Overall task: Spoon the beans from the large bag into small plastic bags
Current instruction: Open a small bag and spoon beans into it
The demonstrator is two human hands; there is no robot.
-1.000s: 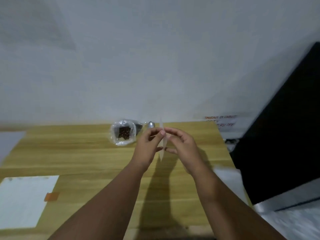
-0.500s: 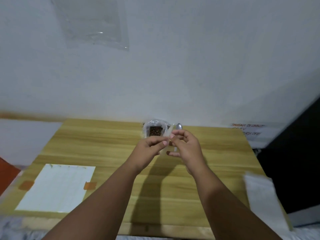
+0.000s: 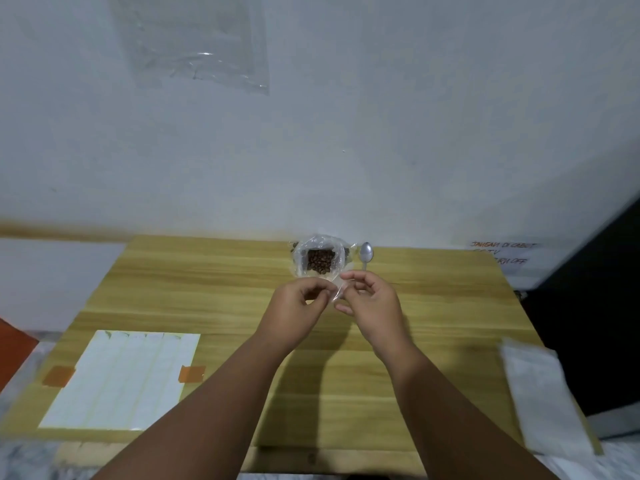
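My left hand (image 3: 298,306) and right hand (image 3: 372,303) pinch a small plastic bag (image 3: 335,293) between curled fingertips, probably to rub its mouth open. The large bag (image 3: 320,259) of beans sits open just behind, with the spoon (image 3: 366,252) beside it, in reach.

Pinching small bag (image 3: 335,293): left hand (image 3: 298,306), right hand (image 3: 372,303); spoon (image 3: 366,252) beside large bag (image 3: 320,259).

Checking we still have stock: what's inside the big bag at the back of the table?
Brown beans show through the bag's open top. How deep they go is hidden by its crumpled plastic.
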